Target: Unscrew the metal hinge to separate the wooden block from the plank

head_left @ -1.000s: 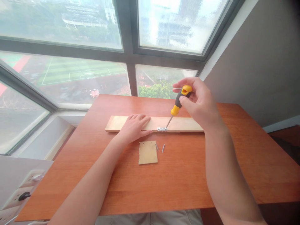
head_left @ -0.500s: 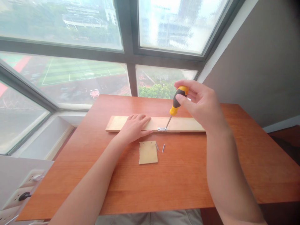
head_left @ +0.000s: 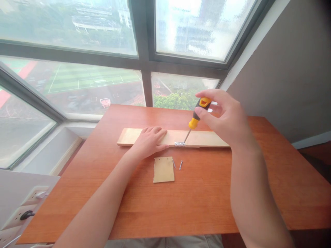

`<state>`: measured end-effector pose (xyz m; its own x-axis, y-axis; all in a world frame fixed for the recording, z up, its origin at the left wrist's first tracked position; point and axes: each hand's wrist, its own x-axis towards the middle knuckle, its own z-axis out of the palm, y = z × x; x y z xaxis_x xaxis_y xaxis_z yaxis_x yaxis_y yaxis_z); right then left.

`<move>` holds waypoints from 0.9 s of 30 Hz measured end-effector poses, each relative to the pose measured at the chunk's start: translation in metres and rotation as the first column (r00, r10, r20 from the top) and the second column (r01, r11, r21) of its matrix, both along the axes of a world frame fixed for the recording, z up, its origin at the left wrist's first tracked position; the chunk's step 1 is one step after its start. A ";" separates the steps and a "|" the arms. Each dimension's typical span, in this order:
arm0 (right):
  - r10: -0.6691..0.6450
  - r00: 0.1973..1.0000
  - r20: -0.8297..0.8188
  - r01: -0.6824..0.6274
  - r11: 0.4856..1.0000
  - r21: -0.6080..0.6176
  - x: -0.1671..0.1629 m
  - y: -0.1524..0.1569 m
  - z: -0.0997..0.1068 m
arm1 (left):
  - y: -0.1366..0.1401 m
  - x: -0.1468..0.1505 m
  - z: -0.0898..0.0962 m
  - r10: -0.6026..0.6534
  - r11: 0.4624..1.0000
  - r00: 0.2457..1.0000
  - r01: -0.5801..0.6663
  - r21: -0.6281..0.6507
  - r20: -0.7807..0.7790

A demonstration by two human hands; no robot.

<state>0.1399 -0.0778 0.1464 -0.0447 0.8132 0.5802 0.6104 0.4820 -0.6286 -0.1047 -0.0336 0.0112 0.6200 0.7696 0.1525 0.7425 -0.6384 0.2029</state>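
A long pale wooden board [head_left: 201, 137] lies across the table. At its near edge sits a small silver metal plate [head_left: 178, 143] with holes. My right hand [head_left: 223, 112] grips a yellow and black screwdriver [head_left: 198, 112], whose tip rests at the right end of the metal plate. The tool leans, handle up and to the right. Flat on the board, left of the plate, my left hand [head_left: 150, 139] presses with its fingers spread and thumb along the near edge. Closer to me lie a tan square piece [head_left: 164, 169] with two small holes and two screws [head_left: 180, 165].
The brown wooden table [head_left: 196, 203] stands against large windows with a grey frame [head_left: 146, 65]. A grey wall [head_left: 284, 79] rises on the right. Wall sockets [head_left: 22, 215] with plugs sit by the table's lower left edge.
The screwdriver handle has turned a little in my right hand, its tip still at the metal plate. My left hand stays on the board. The whole view has shifted slightly.
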 end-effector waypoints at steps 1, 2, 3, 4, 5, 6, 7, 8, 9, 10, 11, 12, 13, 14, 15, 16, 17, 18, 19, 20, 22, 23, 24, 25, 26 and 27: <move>-0.033 0.999 0.036 0.032 0.999 0.015 0.000 0.001 0.000 | 0.000 0.000 0.000 -0.001 1.000 1.000 0.001 0.002 -0.004; -0.064 0.996 0.061 0.062 0.997 0.033 0.000 0.001 0.000 | 0.000 0.000 0.000 -0.002 1.000 1.000 0.002 0.004 -0.008; -0.086 0.994 0.073 0.082 0.996 0.045 0.000 0.001 0.000 | 0.000 0.000 0.000 -0.002 1.000 1.000 0.002 0.006 -0.011; -0.088 0.994 0.068 0.085 0.995 0.044 0.000 0.001 0.000 | 0.000 0.000 0.000 -0.002 1.000 1.000 0.002 0.008 -0.012; -0.065 0.997 0.046 0.064 0.998 0.028 0.001 0.001 0.000 | 0.000 0.000 0.000 -0.001 1.000 1.000 0.001 0.009 -0.011; -0.026 1.000 0.013 0.026 1.000 0.004 0.001 0.000 0.000 | 0.000 0.000 -0.001 -0.001 1.000 1.000 0.001 0.010 -0.009; 0.015 1.000 -0.023 -0.015 1.000 -0.021 0.001 0.000 0.000 | 0.000 0.000 -0.001 -0.001 1.000 1.000 0.001 0.010 -0.007; 0.044 0.998 -0.046 -0.046 0.998 -0.044 0.001 -0.001 0.000 | 0.001 -0.001 -0.002 -0.002 1.000 1.000 0.002 0.009 -0.005; 0.055 0.998 -0.043 -0.058 0.997 -0.060 0.001 -0.001 0.001 | 0.001 -0.001 -0.002 -0.003 1.000 1.000 0.003 0.008 -0.002; 0.047 0.999 -0.013 -0.048 0.997 -0.063 0.001 -0.002 0.001 | 0.001 -0.001 -0.002 -0.004 1.000 1.000 0.004 0.007 0.002; 0.025 0.999 0.033 -0.023 0.998 -0.056 0.001 -0.002 0.001 | 0.001 -0.001 -0.002 -0.005 1.000 1.000 0.005 0.007 0.005; -0.005 0.997 0.080 0.008 0.999 -0.041 0.000 -0.001 0.001 | 0.001 -0.001 -0.002 -0.006 1.000 1.000 0.006 0.008 0.009; -0.039 0.992 0.117 0.042 0.999 -0.020 0.000 0.000 0.001 | 0.001 -0.001 -0.002 -0.007 1.000 1.000 0.007 0.010 0.011; -0.076 0.987 0.141 0.077 0.997 0.003 -0.001 0.001 0.000 | 0.001 0.000 -0.002 -0.009 1.000 1.000 0.008 0.010 0.012; -0.113 0.982 0.153 0.111 0.994 0.022 -0.001 0.002 -0.001 | 0.001 0.000 -0.001 -0.008 1.000 1.000 0.008 0.010 0.012; -0.143 0.977 0.156 0.140 0.990 0.033 0.000 0.003 -0.001 | 0.001 0.000 -0.001 -0.008 1.000 1.000 0.008 0.009 0.011; -0.159 0.976 0.150 0.156 0.987 0.032 0.000 0.004 -0.002 | 0.000 0.000 -0.001 -0.007 1.000 1.000 0.007 0.006 0.011; -0.155 0.979 0.132 0.153 0.988 0.020 0.001 0.004 -0.003 | 0.000 0.000 -0.001 -0.005 1.000 1.000 0.005 0.003 0.011; -0.128 0.987 0.100 0.129 0.992 -0.003 0.002 0.004 -0.003 | 0.001 0.000 -0.001 -0.004 1.000 1.000 0.004 0.000 0.011; -0.083 0.995 0.056 0.085 0.996 -0.030 0.003 0.003 -0.003 | 0.001 -0.001 -0.002 -0.003 1.000 1.000 0.003 -0.002 0.011; 0.011 1.000 -0.026 -0.013 0.997 -0.080 0.004 0.002 -0.003 | 0.001 -0.001 -0.002 -0.001 1.000 1.000 0.001 -0.001 0.010; 0.038 0.998 -0.040 -0.042 0.995 -0.095 0.004 0.001 -0.002 | 0.001 -0.001 -0.002 0.001 1.000 1.000 -0.001 0.003 0.007; 0.044 0.999 -0.029 -0.046 0.994 -0.098 0.004 0.001 -0.002 | 0.001 -0.001 -0.002 0.001 1.000 1.000 -0.001 0.006 0.004; 0.028 1.000 0.005 -0.028 0.995 -0.091 0.003 0.000 -0.001 | 0.001 -0.001 -0.002 0.000 1.000 1.000 0.000 0.009 0.000; -0.006 0.999 0.052 0.010 0.997 -0.073 0.002 0.001 0.000 | 0.000 -0.001 -0.002 -0.001 1.000 1.000 0.001 0.011 -0.003; -0.052 0.994 0.100 0.056 0.997 -0.046 0.002 0.001 0.000 | 0.000 -0.001 -0.002 -0.003 1.000 1.000 0.003 0.012 -0.005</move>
